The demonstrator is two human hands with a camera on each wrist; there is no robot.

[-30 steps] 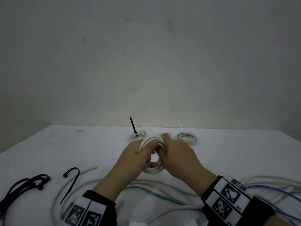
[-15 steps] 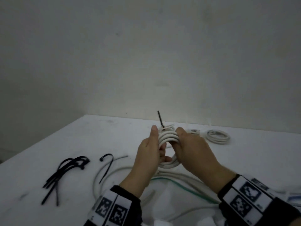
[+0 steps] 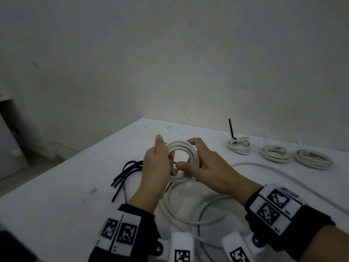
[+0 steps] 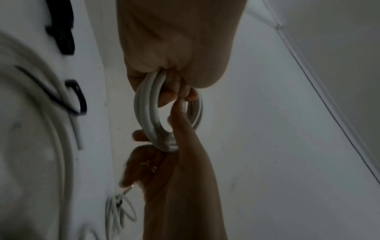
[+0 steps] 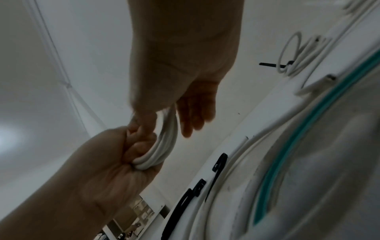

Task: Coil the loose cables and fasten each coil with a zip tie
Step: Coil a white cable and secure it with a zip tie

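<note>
Since half a second ago, the white cable coil [image 3: 181,148] has turned from nearly edge-on to face the head camera, so its round opening now shows, and the view has swung left, bringing the pile of black zip ties [image 3: 125,173] closer to the hands. The coil, several loops of thick white cable, is held up above the white table [image 3: 62,188], between both hands.

The left hand [image 3: 155,168] grips the coil's left side, fingers curled through the opening and thumb pointing up behind the rim. The right hand [image 3: 204,167] holds the right side, fingers wrapped over the top edge and thumb reaching into the opening, where its tip meets the left fingertips around a small dark piece, too small to identify. In the left wrist view, the coil [image 4: 148,113] appears as a narrow ring clamped between the two hands.

Below the hands, loose white cable [image 3: 188,218] and a thin green cable [image 3: 203,210] curve across the table. The black zip ties lie just left of the left hand.

At the far right of the table sit three finished white coils in a row. The nearest coil [image 3: 239,146] has a black zip tie tail [image 3: 230,127] standing upright. Beside it lie the middle coil [image 3: 274,154] and the outer coil [image 3: 312,159].
</note>
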